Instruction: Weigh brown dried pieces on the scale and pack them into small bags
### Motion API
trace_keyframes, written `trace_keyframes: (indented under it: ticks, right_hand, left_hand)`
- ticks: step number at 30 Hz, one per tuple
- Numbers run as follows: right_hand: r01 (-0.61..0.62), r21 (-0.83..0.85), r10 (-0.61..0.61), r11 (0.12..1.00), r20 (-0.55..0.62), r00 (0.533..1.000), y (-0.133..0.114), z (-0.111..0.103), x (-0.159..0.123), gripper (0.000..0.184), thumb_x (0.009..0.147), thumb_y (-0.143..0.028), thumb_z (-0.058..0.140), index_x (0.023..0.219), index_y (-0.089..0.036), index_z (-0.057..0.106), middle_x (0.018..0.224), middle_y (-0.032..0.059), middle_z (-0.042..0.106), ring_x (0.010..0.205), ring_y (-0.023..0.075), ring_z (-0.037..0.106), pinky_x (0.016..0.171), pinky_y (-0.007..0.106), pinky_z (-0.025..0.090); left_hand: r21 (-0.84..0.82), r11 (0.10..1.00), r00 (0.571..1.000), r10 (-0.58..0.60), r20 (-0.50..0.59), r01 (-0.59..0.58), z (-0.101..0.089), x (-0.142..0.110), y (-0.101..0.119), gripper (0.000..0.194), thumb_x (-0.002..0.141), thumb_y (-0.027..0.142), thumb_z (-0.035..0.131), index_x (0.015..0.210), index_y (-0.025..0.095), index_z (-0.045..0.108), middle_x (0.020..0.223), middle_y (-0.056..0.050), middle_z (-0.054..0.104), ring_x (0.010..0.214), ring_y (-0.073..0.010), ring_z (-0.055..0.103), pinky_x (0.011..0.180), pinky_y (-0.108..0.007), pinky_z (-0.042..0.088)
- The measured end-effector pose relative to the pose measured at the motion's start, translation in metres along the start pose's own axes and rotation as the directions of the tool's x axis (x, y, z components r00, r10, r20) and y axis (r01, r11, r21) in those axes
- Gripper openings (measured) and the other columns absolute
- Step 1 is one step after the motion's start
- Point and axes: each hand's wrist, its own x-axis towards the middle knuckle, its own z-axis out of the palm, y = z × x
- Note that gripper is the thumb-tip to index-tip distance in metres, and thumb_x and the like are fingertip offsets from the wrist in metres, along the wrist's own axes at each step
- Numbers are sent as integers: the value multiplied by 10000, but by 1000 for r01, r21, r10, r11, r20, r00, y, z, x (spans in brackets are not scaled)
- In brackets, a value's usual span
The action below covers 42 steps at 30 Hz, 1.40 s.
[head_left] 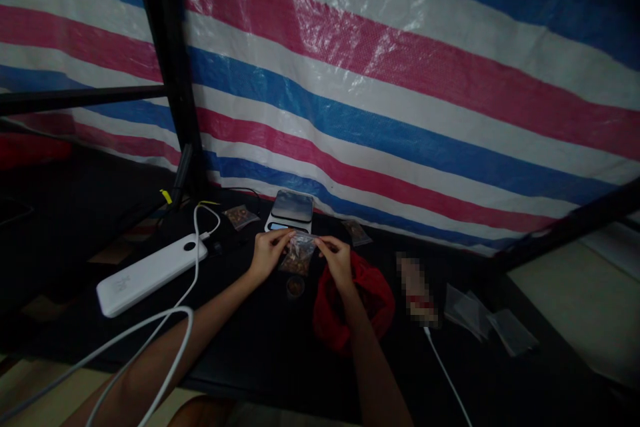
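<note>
Between my two hands is a clear zip bag (299,257) with small brown pieces in its lower part. My left hand (270,253) pinches the top left corner of the bag, and my right hand (336,255) pinches the top right corner. Just below the bag sits a small round cup (295,287) with brown contents. Under my right forearm lies a red cloth bag (376,293) with its mouth open; what is inside is too dark to make out. A small digital scale (292,208) stands right behind the bag.
A white power bank (150,277) with a white cable lies on the left. Filled bags lie at the back left (241,217) and back right (357,232). Flat clear bags (467,310) and a blurred-out object (417,288) with a cable are on the right. Striped sheeting (350,113) hangs behind.
</note>
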Motion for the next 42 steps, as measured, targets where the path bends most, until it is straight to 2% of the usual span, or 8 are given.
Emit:
trace_keyframes:
  ticks: [4,7,13,15,21,25,34,42]
  right_hand:
    - [-5,3,5,1000,-17,1000,-2,0,0,191,647,-329,624,680,-146,670,560,15,631,440,105,503,442,219,389]
    - [6,0,-6,1000,-25,1000,-2,0,0,170,646,-317,621,665,-154,666,581,19,640,482,118,529,479,230,419]
    - [22,-64,-27,998,-77,997,3,-2,1,199,661,-342,606,692,-152,654,555,8,610,491,123,531,491,231,426]
    - [30,-73,-36,997,-70,997,5,-1,1,197,676,-342,592,708,-154,644,567,4,607,497,121,535,492,225,424]
    - [74,-131,-77,989,-18,997,10,2,-1,213,709,-354,559,734,-164,650,649,19,642,580,142,572,557,237,442]
    - [58,-102,-58,993,-2,998,14,3,0,229,694,-356,572,740,-160,679,686,44,678,600,165,593,566,266,468]
    - [9,-73,-10,997,-21,1000,11,2,0,193,673,-315,603,736,-161,701,614,40,676,490,158,576,488,263,458]
    - [29,-88,-24,996,62,998,10,5,-4,185,678,-313,603,728,-160,695,594,29,659,475,131,542,471,232,418]
  left_hand:
    - [0,1000,1000,13,-6,-13,-1,-1,2,281,722,385,575,808,137,677,663,-27,672,428,-101,527,420,-207,438]
    - [-1,1000,999,-12,33,12,0,-1,2,283,730,391,563,799,136,665,636,-15,655,427,-95,524,421,-200,434]
    - [-126,991,959,-16,283,54,3,3,-3,282,772,410,497,848,147,567,585,26,584,478,-98,550,454,-193,447]
    - [-137,988,947,-18,322,65,3,3,-4,283,782,407,484,881,150,542,572,31,570,481,-105,558,453,-196,444]
    - [-38,999,961,29,275,-19,1,3,-4,253,791,389,476,823,153,563,640,16,583,483,-91,543,522,-203,438]
    - [0,999,963,34,269,-36,-1,4,-4,256,791,385,472,808,150,573,634,13,585,482,-93,538,532,-202,429]
    - [85,993,956,52,290,-80,-1,0,1,258,824,385,416,825,169,556,543,42,542,476,-104,534,561,-204,404]
    - [261,947,934,92,346,-190,-3,-2,0,230,858,356,347,865,202,518,749,5,588,659,-128,568,643,-212,398]
